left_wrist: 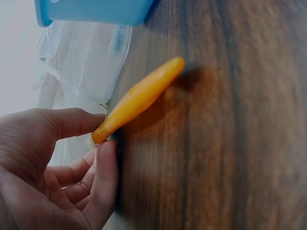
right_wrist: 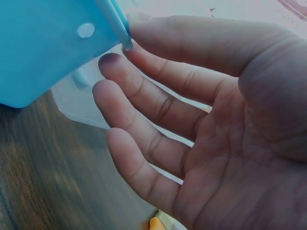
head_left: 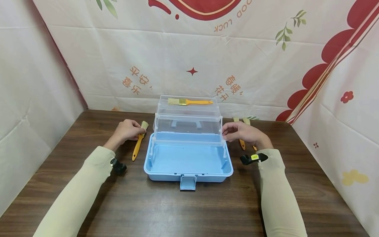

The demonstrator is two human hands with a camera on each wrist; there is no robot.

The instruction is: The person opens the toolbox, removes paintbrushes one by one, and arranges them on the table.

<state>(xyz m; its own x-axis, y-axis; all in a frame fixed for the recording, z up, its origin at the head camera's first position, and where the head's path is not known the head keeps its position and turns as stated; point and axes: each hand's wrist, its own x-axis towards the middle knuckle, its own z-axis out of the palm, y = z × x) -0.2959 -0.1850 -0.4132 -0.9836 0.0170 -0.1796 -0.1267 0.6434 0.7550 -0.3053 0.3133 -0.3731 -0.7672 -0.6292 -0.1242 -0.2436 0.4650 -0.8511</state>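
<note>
A light blue toolbox stands open on the table, its clear tiered trays raised at the back. My left hand pinches a paintbrush with a yellow handle, left of the box. In the left wrist view, thumb and fingers close round the brush near its bristles, handle pointing away. Another paintbrush lies across the top tray. My right hand holds the toolbox's right rim between thumb and index finger, the other fingers loosely bent below.
Two more paintbrushes lie on the table beyond and beneath my right hand, partly hidden by it. The blue latch hangs from the toolbox's front. A printed white cloth rises behind the dark wooden table.
</note>
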